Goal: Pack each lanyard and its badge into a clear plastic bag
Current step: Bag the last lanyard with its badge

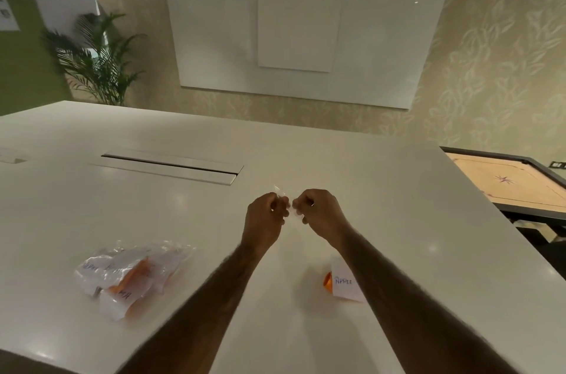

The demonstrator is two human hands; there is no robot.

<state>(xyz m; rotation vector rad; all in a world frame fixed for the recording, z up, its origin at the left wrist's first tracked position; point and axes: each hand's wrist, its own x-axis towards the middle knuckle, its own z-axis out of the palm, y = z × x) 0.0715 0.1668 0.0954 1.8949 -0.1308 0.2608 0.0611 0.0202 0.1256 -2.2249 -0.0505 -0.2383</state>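
Note:
Above the middle of the white table (367, 189), my left hand (266, 217) and my right hand (318, 211) are held close together. Between them they pinch a small clear plastic bag (290, 210), which is hard to make out against the table. To the near right, partly hidden by my right forearm, lies a white badge (344, 281) with handwriting on it and a bit of orange lanyard (327, 281) beside it. At the near left sits a pile of packed clear bags (128, 278) holding white badges and orange lanyards.
A long cable hatch (171, 166) is set into the table further back. A carrom board (511, 183) stands off the table's right edge. A potted plant (98, 61) and a whiteboard (303, 36) are beyond the far edge.

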